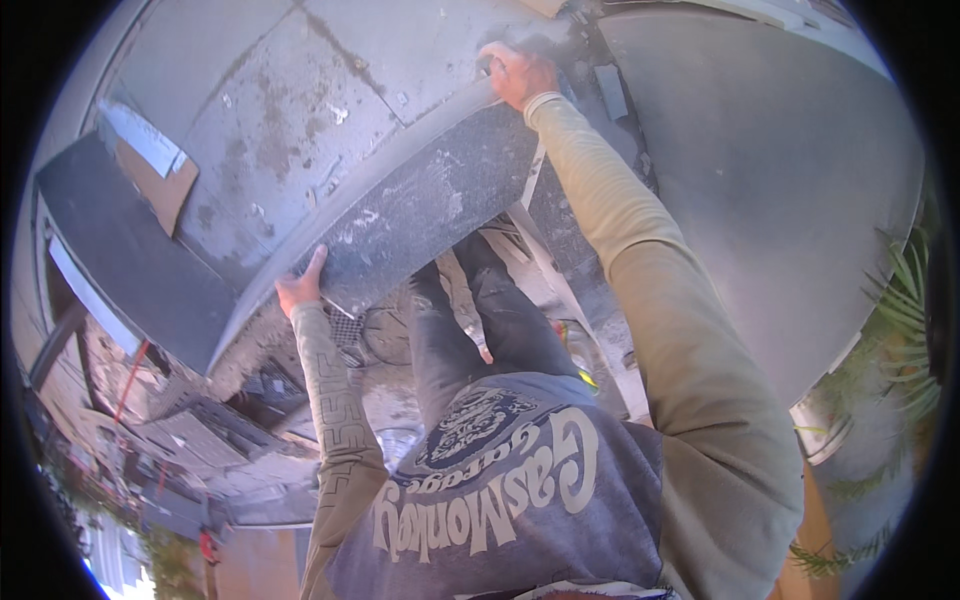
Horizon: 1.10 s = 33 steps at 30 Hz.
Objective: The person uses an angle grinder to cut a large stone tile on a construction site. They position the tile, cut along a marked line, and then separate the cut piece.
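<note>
A long dark grey slab (430,195), smeared with pale dust, slants across the view in front of my legs. My left hand (300,287) grips its near left edge, with the thumb raised along it and the other fingers mostly hidden. At the far right end, my right hand (518,77) is closed around the slab's upper corner, arm stretched out. The slab is tilted, and its far long edge looks paler than its face. Whether it rests on anything underneath cannot be made out.
A large smooth grey panel (760,180) fills the right side. Another dark panel (130,250) lies at the left beside a piece of cardboard (155,180). Dusty, stained paving (260,120) stretches beyond. Rubble lies at lower left; green fronds (905,300) stand at far right.
</note>
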Motion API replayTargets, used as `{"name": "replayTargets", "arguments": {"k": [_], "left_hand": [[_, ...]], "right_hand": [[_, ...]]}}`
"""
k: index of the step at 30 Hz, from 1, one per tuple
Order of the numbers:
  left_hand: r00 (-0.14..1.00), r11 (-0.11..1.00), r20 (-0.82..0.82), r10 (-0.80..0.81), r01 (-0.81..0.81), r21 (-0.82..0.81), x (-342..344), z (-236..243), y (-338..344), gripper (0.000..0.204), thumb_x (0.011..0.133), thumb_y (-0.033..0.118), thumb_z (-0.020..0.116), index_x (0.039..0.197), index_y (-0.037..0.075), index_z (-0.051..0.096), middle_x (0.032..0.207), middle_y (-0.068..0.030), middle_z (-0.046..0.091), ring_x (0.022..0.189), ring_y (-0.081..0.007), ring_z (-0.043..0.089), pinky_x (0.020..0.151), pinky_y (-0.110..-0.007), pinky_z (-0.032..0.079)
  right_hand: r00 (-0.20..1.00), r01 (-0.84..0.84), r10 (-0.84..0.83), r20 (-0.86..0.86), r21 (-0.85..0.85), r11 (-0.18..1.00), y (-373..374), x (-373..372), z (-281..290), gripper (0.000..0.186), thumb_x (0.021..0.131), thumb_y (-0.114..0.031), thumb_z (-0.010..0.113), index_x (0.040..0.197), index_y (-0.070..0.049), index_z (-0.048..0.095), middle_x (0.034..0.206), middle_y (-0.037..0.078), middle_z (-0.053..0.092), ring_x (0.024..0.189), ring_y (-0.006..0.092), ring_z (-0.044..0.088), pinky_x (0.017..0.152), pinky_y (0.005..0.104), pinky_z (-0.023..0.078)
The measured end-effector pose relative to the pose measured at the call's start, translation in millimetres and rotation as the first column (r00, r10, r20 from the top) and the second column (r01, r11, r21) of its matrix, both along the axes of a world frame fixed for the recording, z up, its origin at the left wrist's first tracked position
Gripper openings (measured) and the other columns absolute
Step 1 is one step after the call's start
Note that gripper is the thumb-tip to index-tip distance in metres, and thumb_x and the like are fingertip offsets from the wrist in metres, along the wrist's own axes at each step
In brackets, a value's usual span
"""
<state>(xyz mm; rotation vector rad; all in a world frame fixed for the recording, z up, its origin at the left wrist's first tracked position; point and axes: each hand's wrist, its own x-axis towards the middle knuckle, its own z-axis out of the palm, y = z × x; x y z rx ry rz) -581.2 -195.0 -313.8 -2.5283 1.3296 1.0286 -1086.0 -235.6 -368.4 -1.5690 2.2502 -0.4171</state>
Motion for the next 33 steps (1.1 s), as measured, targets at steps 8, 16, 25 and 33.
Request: {"name": "replayTargets", "arguments": {"k": [8, 16, 25, 33], "left_hand": [[0.992, 0.994, 0.123, 0.005, -0.019, 0.109, -3.7, 6.6, -9.3, 0.106, 0.058, 0.071, 0.087, 0.121, -0.011, 0.066, 0.12, -0.0271, 0.069, 0.116, -0.0372, 0.067, 0.099, -0.045, 0.052], [0.991, 0.987, 0.11, 0.072, -0.086, 0.134, -4.1, 13.4, -10.1, 0.112, 0.057, 0.072, 0.087, 0.13, -0.007, 0.057, 0.124, -0.0255, 0.068, 0.117, -0.0371, 0.067, 0.099, -0.045, 0.053], [0.982, 0.979, 0.048, 0.184, -0.187, 0.078, 3.2, 8.9, -3.2, 0.092, 0.065, 0.068, 0.086, 0.121, -0.003, 0.067, 0.114, -0.02, 0.073, 0.11, -0.0341, 0.07, 0.096, -0.045, 0.053], [0.947, 0.938, 0.059, 0.315, -0.32, 0.132, 20.8, -8.2, -8.2, 0.077, 0.069, 0.068, 0.083, 0.104, -0.001, 0.074, 0.103, -0.0172, 0.075, 0.102, -0.0311, 0.071, 0.094, -0.042, 0.053]], "right_hand": [[0.969, -0.242, 0.229, -0.09, -0.175, 0.955, 3.7, -10.0, -15.6, 0.03, 0.098, -0.024, 0.059, 0.127, -0.022, 0.067, 0.105, 0.016, 0.073, 0.1, 0.0388, 0.068, 0.087, 0.0517, 0.053], [0.891, -0.211, 0.224, -0.396, 0.076, 0.975, 3.8, 5.4, -3.7, 0.043, 0.092, -0.026, 0.058, 0.135, -0.03, 0.062, 0.115, 0.006, 0.071, 0.11, 0.0292, 0.065, 0.097, 0.051, 0.047], [0.95, -0.098, 0.153, -0.274, 0.206, 0.974, 3.3, -3.2, -7.9, 0.04, 0.094, -0.028, 0.052, 0.133, -0.034, 0.062, 0.111, 0.012, 0.073, 0.104, 0.0371, 0.068, 0.09, 0.0506, 0.052], [0.958, -0.084, 0.143, -0.25, 0.234, 0.969, -1.2, 2.1, -2.5, 0.034, 0.092, -0.029, 0.052, 0.123, -0.032, 0.068, 0.105, 0.015, 0.075, 0.097, 0.0398, 0.07, 0.084, 0.0506, 0.054]]}}
